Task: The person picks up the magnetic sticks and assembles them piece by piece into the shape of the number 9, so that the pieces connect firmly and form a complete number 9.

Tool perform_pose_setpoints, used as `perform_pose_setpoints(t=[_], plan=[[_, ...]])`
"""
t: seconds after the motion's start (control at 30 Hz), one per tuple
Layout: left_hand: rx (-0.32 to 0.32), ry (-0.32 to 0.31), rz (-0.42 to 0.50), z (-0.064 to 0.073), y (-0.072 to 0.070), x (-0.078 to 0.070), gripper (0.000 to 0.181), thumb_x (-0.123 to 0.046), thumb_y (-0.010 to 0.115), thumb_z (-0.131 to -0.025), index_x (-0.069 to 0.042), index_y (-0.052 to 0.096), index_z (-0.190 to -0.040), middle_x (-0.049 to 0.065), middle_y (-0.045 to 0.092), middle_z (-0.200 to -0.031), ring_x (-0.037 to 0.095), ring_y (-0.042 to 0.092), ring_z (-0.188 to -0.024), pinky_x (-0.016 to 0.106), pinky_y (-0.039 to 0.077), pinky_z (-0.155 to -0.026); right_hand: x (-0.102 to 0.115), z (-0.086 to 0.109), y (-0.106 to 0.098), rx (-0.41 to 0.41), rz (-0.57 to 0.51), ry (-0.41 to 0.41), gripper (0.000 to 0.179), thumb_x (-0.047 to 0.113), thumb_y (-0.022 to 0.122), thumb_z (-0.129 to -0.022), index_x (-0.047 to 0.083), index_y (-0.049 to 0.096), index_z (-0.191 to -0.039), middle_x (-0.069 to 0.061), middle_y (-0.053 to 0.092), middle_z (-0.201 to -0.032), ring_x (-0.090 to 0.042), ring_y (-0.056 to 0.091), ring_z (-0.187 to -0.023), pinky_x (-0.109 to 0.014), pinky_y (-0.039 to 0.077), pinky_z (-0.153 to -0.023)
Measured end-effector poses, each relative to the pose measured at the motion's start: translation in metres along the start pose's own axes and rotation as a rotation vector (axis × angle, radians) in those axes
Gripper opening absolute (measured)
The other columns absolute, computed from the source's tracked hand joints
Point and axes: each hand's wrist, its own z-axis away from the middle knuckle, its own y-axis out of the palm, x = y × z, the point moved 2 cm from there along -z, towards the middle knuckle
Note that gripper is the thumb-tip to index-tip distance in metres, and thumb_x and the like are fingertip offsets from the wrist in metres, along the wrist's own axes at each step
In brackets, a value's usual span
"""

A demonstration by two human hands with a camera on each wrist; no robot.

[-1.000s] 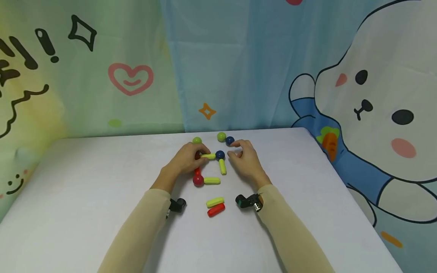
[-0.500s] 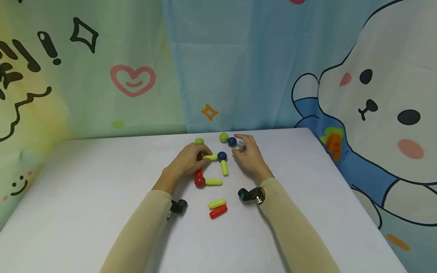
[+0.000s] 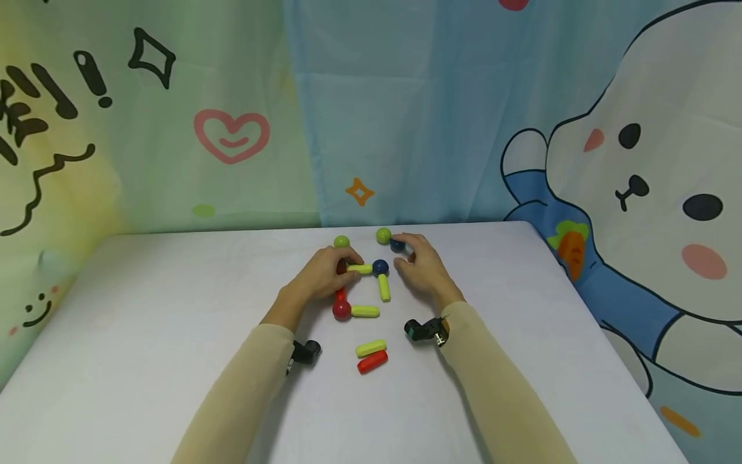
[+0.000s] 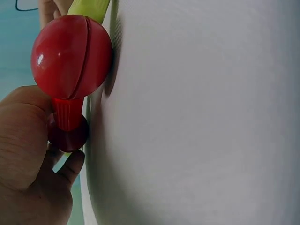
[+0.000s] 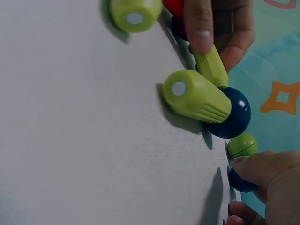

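Observation:
My left hand (image 3: 322, 274) pinches a lime-green magnetic rod (image 3: 363, 269) by its left end, beside a dark red ball (image 4: 68, 136) mostly hidden by the fingers. At the rod's other end a navy ball (image 3: 380, 267) carries a second lime rod (image 3: 384, 288), angled toward the front. A red rod joins the dark red ball to a nearer red ball (image 3: 342, 310), which has a lime rod (image 3: 366, 311) on its right. Farther back, my right hand (image 3: 426, 270) has its index finger over a loose navy ball (image 3: 397, 245), with the thumb close at its near side.
One green ball (image 3: 383, 236) sits just left of the loose navy ball; another green ball (image 3: 342, 241) is behind the left hand. Loose lime (image 3: 371, 348) and red (image 3: 373, 362) rods lie nearer the front. A printed curtain (image 3: 371, 129) hangs behind the white table (image 3: 174, 322).
The right hand has moved from beside the loose navy ball onto it, its index finger now covering the top. The left hand keeps its pinch. The view has shifted slightly.

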Motion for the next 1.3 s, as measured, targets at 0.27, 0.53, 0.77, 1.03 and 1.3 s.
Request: perform_pose_setpoints(t=[0.27,0.53,0.77,1.03,1.3], plan=[[0.009,-0.013,0.036,-0.001,0.0,0.001,0.025,-0.023,0.072,-0.096,-0.018,0.072,-0.121,0.003,0.069,-0.117,0.022,0.06,-0.107,0.04,0.049,-0.101,0.003,0.003,-0.004,-0.026,0.012,-0.014,0.047,0.013,0.065,-0.098,0.018,0.055,-0.144,-0.014,0.048,-0.142,-0.03,0.055,-0.11,-0.046,0.047,-0.098],[0.014,-0.016,0.064,-0.001,0.001,0.004,0.026,-0.024,0.075,-0.095,-0.018,0.072,-0.12,0.003,0.069,-0.118,0.023,0.06,-0.11,0.041,0.048,-0.103,0.009,0.0,-0.006,-0.001,0.067,0.024,0.045,0.017,0.067,-0.096,0.016,0.054,-0.14,-0.015,0.046,-0.147,-0.035,0.048,-0.136,-0.051,0.037,-0.116],[0.009,-0.023,0.08,-0.001,0.003,0.006,0.027,-0.023,0.074,-0.095,-0.018,0.07,-0.122,0.003,0.069,-0.119,0.022,0.06,-0.113,0.041,0.047,-0.105,0.011,0.001,-0.005,0.018,0.087,0.005,0.03,0.009,0.058,-0.1,0.008,0.059,-0.13,-0.019,0.052,-0.137,-0.035,0.05,-0.135,-0.048,0.036,-0.117],[0.026,-0.012,0.088,0.001,-0.001,0.004,0.024,-0.02,0.071,-0.097,-0.02,0.07,-0.122,0.002,0.069,-0.123,0.023,0.059,-0.117,0.042,0.045,-0.108,0.005,0.011,-0.01,0.033,0.102,0.0,0.032,0.008,0.056,-0.101,0.01,0.059,-0.133,-0.02,0.054,-0.136,-0.037,0.052,-0.134,-0.051,0.039,-0.115],[0.022,0.02,0.095,-0.001,0.002,0.005,0.024,-0.021,0.071,-0.096,-0.017,0.07,-0.12,0.003,0.07,-0.121,0.022,0.06,-0.115,0.04,0.047,-0.107,-0.001,0.027,-0.014,0.018,0.108,-0.039,0.034,0.011,0.062,-0.099,0.008,0.06,-0.133,-0.019,0.059,-0.126,-0.032,0.058,-0.109,-0.048,0.048,-0.1]])
